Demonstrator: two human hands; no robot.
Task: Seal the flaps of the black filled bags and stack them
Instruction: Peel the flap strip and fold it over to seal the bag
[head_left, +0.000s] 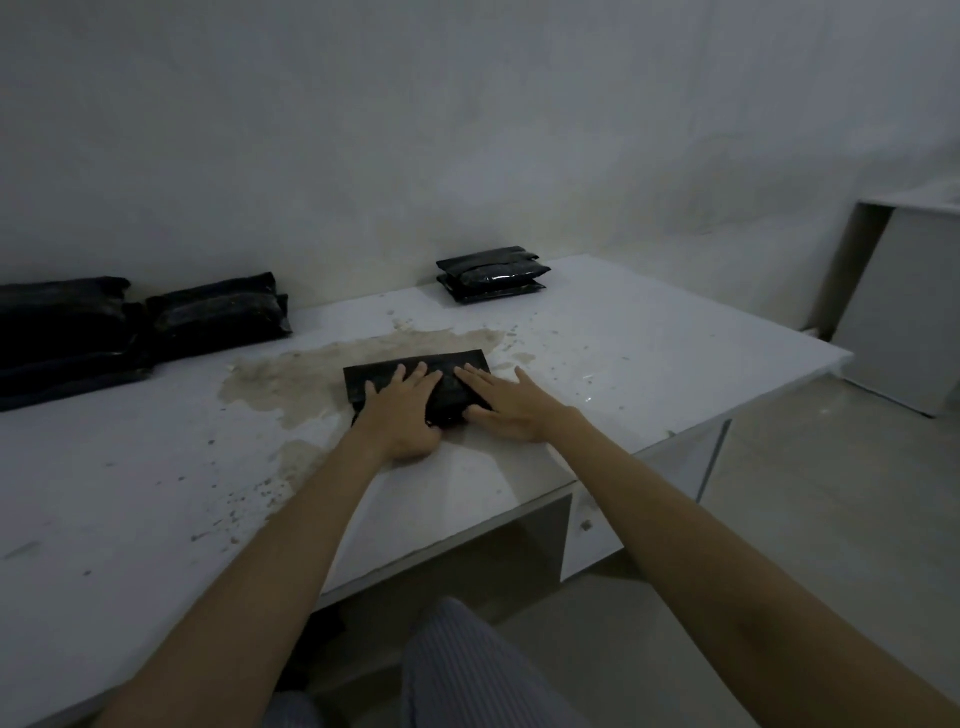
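Observation:
A black filled bag (447, 366) lies flat on the white table (649, 332), in the middle of a brown stain. My left hand (402, 415) presses on its left half with straight, spread fingers. My right hand (506, 405) lies flat on its right half, fingers straight. Both palms cover the bag's near edge, so its flap is hidden. At the back of the table stands a neat stack of black bags (491, 273). Larger piles of black bags (218, 312) lie at the far left against the wall.
The table's right edge and front edge drop off to a grey floor. A white cabinet (904, 306) stands at the right by the wall. Crumbs and specks are scattered over the tabletop. My striped trouser leg (467, 670) shows below the table's front edge.

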